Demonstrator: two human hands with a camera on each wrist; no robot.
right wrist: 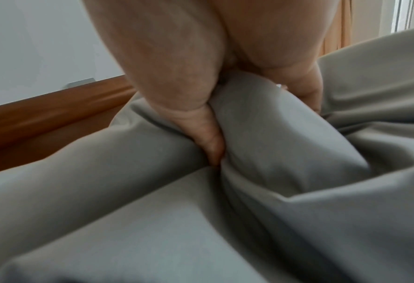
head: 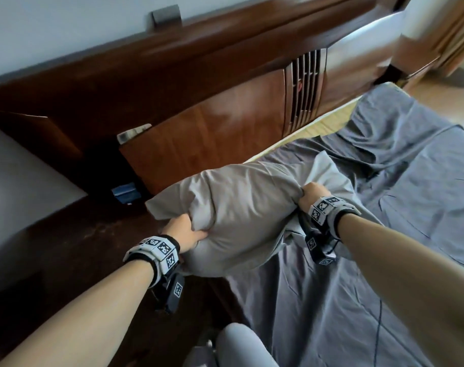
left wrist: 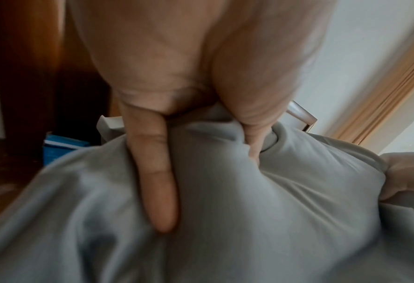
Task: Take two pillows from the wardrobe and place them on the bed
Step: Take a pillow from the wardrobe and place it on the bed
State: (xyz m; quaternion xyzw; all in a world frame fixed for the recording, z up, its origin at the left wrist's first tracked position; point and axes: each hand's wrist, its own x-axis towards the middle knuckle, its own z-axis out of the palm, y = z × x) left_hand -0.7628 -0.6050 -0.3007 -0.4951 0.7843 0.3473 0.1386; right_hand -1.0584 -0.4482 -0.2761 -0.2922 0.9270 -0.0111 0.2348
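A light grey pillow [head: 241, 207] hangs between both hands over the near corner of the bed [head: 384, 260], by the headboard. My left hand [head: 184, 233] grips a bunch of its cover at the near left end. In the left wrist view the pillow [left wrist: 249, 210] fills the lower frame and the left hand [left wrist: 201, 134] pinches a fold of it. My right hand [head: 311, 193] clutches the cover at the right end. The right wrist view shows the right hand [right wrist: 249, 114] closed round a thick fold of the pillow [right wrist: 177, 220]. Only this one pillow is in view.
The bed carries a rumpled dark grey sheet [head: 424, 194]. A brown wooden headboard [head: 212, 123] with a slatted panel [head: 305, 88] stands behind. Dark wood floor [head: 66, 260] lies at the left, with a blue object [head: 125, 193] at the headboard's foot. Curtains [head: 453, 30] hang far right.
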